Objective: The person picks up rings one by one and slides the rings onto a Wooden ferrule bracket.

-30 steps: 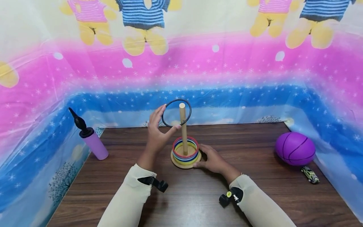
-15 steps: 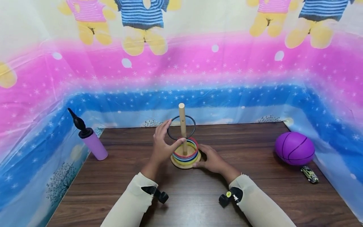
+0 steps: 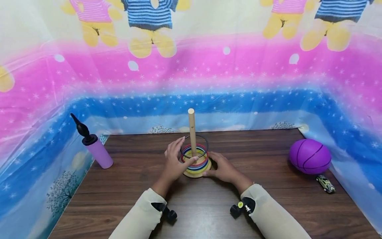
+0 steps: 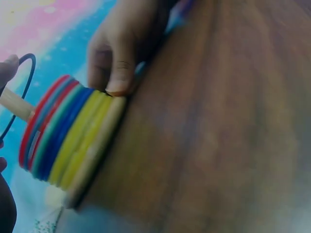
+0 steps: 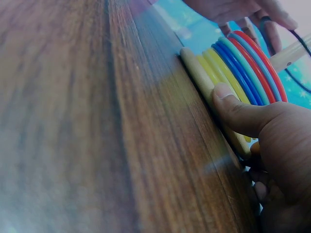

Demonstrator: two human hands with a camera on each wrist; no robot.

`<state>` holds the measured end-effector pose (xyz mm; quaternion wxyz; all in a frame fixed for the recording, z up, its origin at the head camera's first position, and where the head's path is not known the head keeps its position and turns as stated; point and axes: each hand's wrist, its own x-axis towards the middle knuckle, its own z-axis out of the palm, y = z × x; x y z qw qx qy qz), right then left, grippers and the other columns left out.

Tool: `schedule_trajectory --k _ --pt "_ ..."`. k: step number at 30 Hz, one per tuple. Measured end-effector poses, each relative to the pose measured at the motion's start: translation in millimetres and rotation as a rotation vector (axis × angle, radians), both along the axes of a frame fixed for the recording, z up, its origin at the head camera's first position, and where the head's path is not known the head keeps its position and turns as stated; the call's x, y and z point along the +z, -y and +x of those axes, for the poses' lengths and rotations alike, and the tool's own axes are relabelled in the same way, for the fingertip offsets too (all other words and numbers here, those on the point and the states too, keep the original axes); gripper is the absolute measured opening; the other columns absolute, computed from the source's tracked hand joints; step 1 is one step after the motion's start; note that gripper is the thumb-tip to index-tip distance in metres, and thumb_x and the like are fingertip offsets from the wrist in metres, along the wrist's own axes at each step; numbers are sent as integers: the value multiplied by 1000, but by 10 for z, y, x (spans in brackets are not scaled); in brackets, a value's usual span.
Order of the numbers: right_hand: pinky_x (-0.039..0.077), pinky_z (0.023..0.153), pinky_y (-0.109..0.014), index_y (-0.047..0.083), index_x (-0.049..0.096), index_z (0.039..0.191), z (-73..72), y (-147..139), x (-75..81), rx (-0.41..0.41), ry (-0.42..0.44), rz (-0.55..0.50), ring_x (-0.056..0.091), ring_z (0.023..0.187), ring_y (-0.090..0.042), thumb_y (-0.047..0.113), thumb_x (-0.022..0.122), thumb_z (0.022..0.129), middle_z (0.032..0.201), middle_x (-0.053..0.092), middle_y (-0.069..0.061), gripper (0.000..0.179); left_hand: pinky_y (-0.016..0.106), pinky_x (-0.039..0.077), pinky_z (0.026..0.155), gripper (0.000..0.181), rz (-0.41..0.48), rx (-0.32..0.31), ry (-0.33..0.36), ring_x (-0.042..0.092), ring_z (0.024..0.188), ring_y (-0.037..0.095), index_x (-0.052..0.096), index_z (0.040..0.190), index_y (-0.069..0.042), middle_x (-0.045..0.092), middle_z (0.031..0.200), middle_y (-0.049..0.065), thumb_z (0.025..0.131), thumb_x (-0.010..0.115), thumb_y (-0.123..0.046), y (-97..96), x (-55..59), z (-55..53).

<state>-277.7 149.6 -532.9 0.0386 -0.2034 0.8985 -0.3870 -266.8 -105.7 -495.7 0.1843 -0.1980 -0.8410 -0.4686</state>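
A wooden ring toss stand (image 3: pixel 192 127) rises upright on the table, with a pile of coloured rings (image 3: pixel 195 169) round the foot of its peg. Yellow, blue, green and red rings (image 4: pixel 58 133) show in the left wrist view. My left hand (image 3: pixel 175 163) pinches a thin black ring (image 3: pixel 208 146) between thumb and fingers. That ring encircles the peg just above the top red ring. On the other side my right hand (image 3: pixel 223 169) grips the stand's round base (image 5: pixel 194 68), thumb on its near edge and fingers behind.
At the left edge stands a purple hand pump (image 3: pixel 99 153) with a black nozzle. A purple ball (image 3: pixel 310 156) sits at the right, and a small toy car (image 3: pixel 326 184) lies in front of it. A printed cloth (image 3: pixel 238 73) hangs round the table's back and sides.
My left hand has lowered the black ring from near the top of the peg to just over the pile. The right hand has stayed at the base.
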Motion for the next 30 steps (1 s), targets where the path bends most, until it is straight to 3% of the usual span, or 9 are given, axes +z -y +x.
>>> schedule_trajectory --k 4,12,21,30 --pt "31 131 -67 9 50 165 -4 -1 -6 11 -9 -2 38 162 -45 40 91 91 171 45 -20 90 75 20 124 95 -26 -4 -5 39 157 42 49 165 -8 48 169 14 90 88 -49 0 -63 28" --pt "34 131 -65 9 51 164 -2 -9 3 32 -31 -20 40 161 -43 38 91 91 171 46 -19 88 78 19 123 95 -50 -13 -23 39 156 42 49 165 -7 50 168 15 90 90 -48 -10 -151 62" --pt "33 131 -66 8 50 164 7 -8 -4 19 -20 -3 39 162 -44 39 91 92 171 45 -21 89 75 16 126 93 -20 -23 49 35 159 41 49 165 -7 48 169 13 90 91 -42 -4 -179 92" --pt "32 131 -68 4 49 164 20 3 9 -4 -7 10 36 162 -48 38 91 91 172 42 -26 91 74 18 125 91 -18 -15 67 34 159 41 48 165 -7 47 170 13 91 91 -35 13 -195 92"
